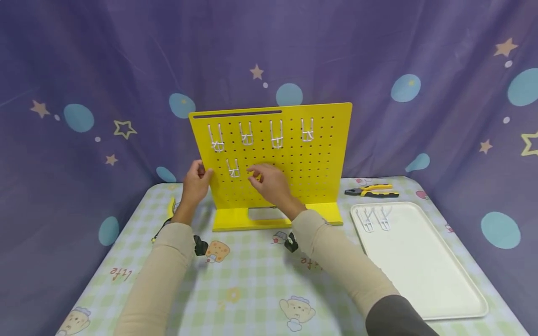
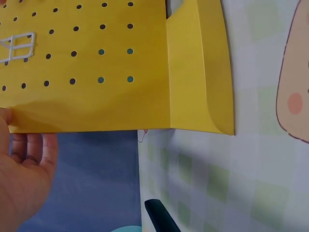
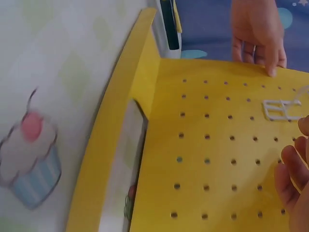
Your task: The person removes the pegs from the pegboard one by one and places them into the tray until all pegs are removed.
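A yellow pegboard (image 1: 307, 172) stands upright on its folded base, rows of holes across its face. My left hand (image 1: 195, 184) grips its left edge, thumb on the front and fingers behind, as the left wrist view shows. Several white wire hooks (image 1: 276, 135) hang along the top rows. Below them sits a lower white hook (image 1: 233, 169), between my two hands. Just right of that hook, my right hand (image 1: 272, 184) hovers in front of the board with loosely bent fingers, thumb and index finger apart. Nothing shows between them; some fingertips are cut off in the right wrist view.
To the right lies a white tray (image 1: 420, 266) with a few more white hooks (image 1: 374, 219) at its far end. Behind it are yellow-black pliers (image 1: 371, 191). Another yellow-handled tool (image 1: 171, 207) is partly hidden by my left arm. A purple curtain (image 1: 235, 42) hangs behind the table.
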`<act>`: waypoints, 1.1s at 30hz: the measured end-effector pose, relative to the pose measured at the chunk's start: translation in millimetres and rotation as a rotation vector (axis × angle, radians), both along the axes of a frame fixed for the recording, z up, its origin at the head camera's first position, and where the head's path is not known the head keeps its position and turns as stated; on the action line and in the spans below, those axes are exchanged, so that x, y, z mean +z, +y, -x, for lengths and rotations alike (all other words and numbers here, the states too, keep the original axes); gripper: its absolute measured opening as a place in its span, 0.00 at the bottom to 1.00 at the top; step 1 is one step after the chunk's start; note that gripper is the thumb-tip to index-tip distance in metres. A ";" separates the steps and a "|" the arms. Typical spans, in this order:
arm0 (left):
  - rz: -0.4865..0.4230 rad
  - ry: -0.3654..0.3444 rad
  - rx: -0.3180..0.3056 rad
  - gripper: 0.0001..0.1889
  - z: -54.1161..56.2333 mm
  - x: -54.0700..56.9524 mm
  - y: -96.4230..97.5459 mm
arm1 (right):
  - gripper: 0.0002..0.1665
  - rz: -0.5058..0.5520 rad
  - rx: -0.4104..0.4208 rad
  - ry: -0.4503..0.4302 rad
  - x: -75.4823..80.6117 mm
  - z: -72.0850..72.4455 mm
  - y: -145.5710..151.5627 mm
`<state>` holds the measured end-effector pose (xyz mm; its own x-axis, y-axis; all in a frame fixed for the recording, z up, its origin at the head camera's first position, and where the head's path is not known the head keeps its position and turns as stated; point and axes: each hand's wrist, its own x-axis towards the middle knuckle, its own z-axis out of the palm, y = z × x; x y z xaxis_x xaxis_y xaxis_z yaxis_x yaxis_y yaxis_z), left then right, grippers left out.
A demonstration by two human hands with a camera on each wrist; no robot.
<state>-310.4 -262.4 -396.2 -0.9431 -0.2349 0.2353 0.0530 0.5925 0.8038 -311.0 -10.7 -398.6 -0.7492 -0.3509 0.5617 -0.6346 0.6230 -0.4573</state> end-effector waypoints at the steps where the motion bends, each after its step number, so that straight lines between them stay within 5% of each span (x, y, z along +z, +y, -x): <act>1: -0.001 0.002 -0.001 0.17 0.5 0.0 0.4 | 0.14 -0.010 -0.009 -0.004 -0.2 1.2 -4.6; 18: 0.019 0.013 0.002 0.16 -1.2 1.6 1.5 | 0.15 -0.092 -0.131 -0.019 -0.1 8.8 -51.0; 33: 0.012 0.037 -0.016 0.16 -0.3 -0.7 -0.3 | 0.10 0.009 -0.218 0.025 -2.9 2.8 -62.2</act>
<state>-310.1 -262.7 -396.9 -0.9373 -0.2165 0.2730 0.0923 0.6013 0.7937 -313.8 -72.9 -401.5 -0.7924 -0.1768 0.5838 -0.4966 0.7427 -0.4492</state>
